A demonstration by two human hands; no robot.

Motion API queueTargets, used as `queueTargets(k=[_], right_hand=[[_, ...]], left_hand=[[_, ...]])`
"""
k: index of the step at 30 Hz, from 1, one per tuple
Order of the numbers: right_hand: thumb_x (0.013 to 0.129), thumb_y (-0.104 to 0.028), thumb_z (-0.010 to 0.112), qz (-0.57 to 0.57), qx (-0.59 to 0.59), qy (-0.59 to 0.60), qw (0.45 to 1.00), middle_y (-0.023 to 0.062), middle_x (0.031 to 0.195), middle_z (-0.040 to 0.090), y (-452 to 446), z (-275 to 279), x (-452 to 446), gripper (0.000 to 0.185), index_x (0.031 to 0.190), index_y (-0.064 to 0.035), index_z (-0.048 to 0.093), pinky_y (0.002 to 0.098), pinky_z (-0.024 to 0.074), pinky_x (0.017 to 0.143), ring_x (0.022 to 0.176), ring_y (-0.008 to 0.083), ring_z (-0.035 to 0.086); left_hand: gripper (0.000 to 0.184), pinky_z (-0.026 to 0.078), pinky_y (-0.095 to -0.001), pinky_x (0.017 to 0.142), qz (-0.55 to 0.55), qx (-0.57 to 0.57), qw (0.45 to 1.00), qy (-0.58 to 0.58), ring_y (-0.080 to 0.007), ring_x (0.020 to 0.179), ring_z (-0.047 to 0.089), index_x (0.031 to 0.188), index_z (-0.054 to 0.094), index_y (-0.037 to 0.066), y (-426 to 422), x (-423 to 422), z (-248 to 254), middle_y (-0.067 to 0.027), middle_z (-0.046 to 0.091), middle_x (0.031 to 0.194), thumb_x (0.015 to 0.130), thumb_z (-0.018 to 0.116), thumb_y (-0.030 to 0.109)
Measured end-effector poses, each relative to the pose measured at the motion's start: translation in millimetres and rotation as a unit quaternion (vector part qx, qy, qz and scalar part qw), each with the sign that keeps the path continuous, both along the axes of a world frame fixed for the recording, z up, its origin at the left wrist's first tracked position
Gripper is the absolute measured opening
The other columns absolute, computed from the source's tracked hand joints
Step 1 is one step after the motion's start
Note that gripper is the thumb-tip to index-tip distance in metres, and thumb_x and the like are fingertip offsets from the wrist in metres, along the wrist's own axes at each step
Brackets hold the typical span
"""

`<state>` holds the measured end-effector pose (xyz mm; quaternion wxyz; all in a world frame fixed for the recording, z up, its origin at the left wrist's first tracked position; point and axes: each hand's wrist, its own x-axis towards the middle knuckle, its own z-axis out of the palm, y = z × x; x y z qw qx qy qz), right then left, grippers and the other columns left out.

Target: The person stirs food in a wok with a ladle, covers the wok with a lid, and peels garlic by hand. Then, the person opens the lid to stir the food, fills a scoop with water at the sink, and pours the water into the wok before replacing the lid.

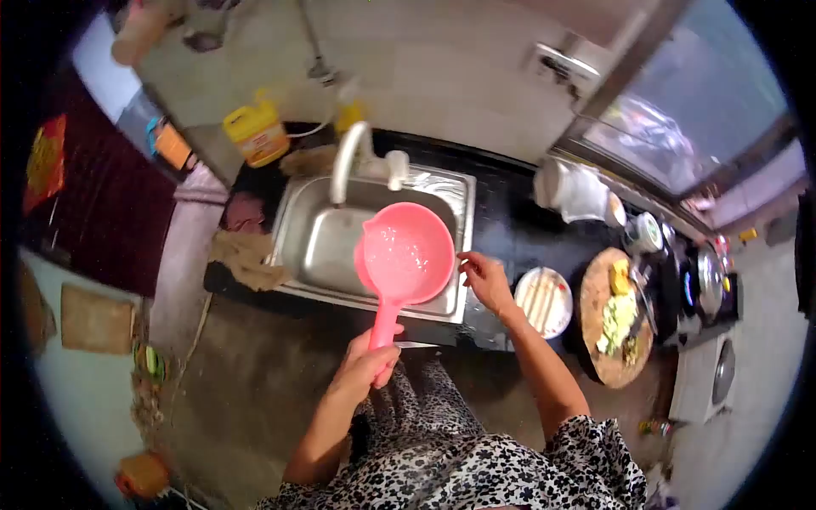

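My left hand [371, 364] is wrapped round the handle of a pink water ladle [410, 255]. The ladle's bowl is over the stainless steel sink [314, 246], its inside shiny and speckled with bright glints; I cannot tell how much water it holds. Just right of the bowl is my right hand [484, 280], above the sink's right rim, with its fingers loosely bent and nothing visible in them. A white faucet [347, 157] curves over the back of the sink.
A white plate [557, 327] with pale strips lies right of the sink. Farther right, a round wooden board [592, 340] carries chopped greens [618, 323], beside a stove with a pot [710, 276]. A yellow jug [257, 134] stands behind left; a brown cloth [246, 259] drapes the left counter.
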<state>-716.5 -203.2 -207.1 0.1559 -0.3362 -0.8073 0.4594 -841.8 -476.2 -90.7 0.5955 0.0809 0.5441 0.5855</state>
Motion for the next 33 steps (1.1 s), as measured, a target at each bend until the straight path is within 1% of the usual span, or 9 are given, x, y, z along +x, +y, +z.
queueTargets(k=[1,3,5,8,12,16,19,22,33], right_hand=[[0.086,-0.014,0.05,-0.022,-0.041,0.025,0.999,0.0185,0.096,0.068,-8,12,30,0.031,0.113,-0.0055,0.062,0.0366,0.0509,0.076,0.088,0.0318,0.067],[0.085,-0.009,0.05,-0.059,-0.029,0.035,0.997,0.0179,0.095,0.069,-16,11,89,0.03,0.112,-0.0025,0.062,0.0342,0.052,0.078,0.084,0.0259,0.067],[0.091,-0.008,0.049,-0.102,-0.051,0.038,0.993,0.0066,0.087,0.067,-31,26,145,0.026,0.114,-0.0018,0.061,0.0268,0.0515,0.064,0.069,0.0109,0.062],[0.091,-0.008,0.048,-0.184,0.013,0.062,0.981,0.0081,0.085,0.067,-55,18,234,0.025,0.11,-0.0012,0.062,0.0284,0.0521,0.062,0.065,0.0123,0.062],[0.091,-0.007,0.047,-0.283,-0.072,0.061,0.954,0.0062,0.081,0.065,-105,33,336,0.024,0.108,-0.002,0.063,0.0264,0.0511,0.059,0.062,0.0111,0.06],[0.089,-0.014,0.051,-0.369,-0.047,0.03,0.928,0.0114,0.085,0.068,-147,30,443,0.025,0.106,-0.0035,0.065,0.0305,0.052,0.075,0.078,0.0164,0.067],[0.09,-0.015,0.051,-0.446,-0.067,0.023,0.892,0.0089,0.079,0.068,-168,40,507,0.025,0.105,-0.0035,0.066,0.0295,0.0517,0.071,0.074,0.015,0.066],[0.09,-0.011,0.051,-0.494,-0.04,0.055,0.867,0.0028,0.069,0.064,-178,32,556,0.021,0.102,-0.0033,0.067,0.0254,0.0464,0.058,0.061,0.0079,0.058],[0.088,-0.013,0.055,-0.518,-0.029,0.053,0.854,0.0032,0.065,0.062,-97,43,670,0.019,0.1,-0.0027,0.067,0.0256,0.0481,0.061,0.061,0.0087,0.059]], left_hand=[[0.046,0.028,-0.0245,0.038,-0.025,0.01,0.999,0.021,-0.0084,0.04,0.038,0.127,0.047,-0.002,4,12,4,-0.0017,0.047,0.062,0.083,0.057,0.008],[0.045,0.03,-0.0236,0.038,-0.058,0.001,0.998,0.031,-0.0079,0.041,0.04,0.126,0.048,-0.002,15,37,17,-0.0017,0.048,0.062,0.082,0.058,0.005],[0.046,0.032,-0.0235,0.038,-0.11,0.008,0.993,0.042,-0.0078,0.041,0.041,0.126,0.048,-0.003,29,66,30,-0.0018,0.048,0.062,0.081,0.058,0.003],[0.046,0.034,-0.022,0.038,-0.2,0.034,0.976,0.084,-0.0078,0.041,0.042,0.125,0.048,-0.005,44,132,34,-0.0023,0.05,0.063,0.081,0.057,0.001],[0.048,0.034,-0.0217,0.038,-0.313,0.067,0.946,0.055,-0.0078,0.042,0.043,0.127,0.046,-0.007,63,207,41,-0.0034,0.051,0.064,0.08,0.057,0.0],[0.05,0.034,-0.0217,0.038,-0.38,0.083,0.921,-0.008,-0.0082,0.043,0.044,0.129,0.045,-0.006,76,301,47,-0.0045,0.052,0.067,0.081,0.058,0.001],[0.05,0.033,-0.0214,0.038,-0.413,0.107,0.902,-0.057,-0.0087,0.043,0.043,0.128,0.044,-0.004,88,358,47,-0.0054,0.052,0.069,0.08,0.058,0.003],[0.055,0.032,-0.0219,0.035,-0.423,0.112,0.896,-0.076,-0.0093,0.039,0.04,0.13,0.041,-0.001,100,395,47,-0.0058,0.051,0.068,0.078,0.056,0.004],[0.054,0.031,-0.0221,0.033,-0.274,0.216,0.936,0.034,-0.0103,0.037,0.039,0.127,0.039,-0.002,196,461,53,-0.0053,0.05,0.067,0.077,0.055,0.005]])
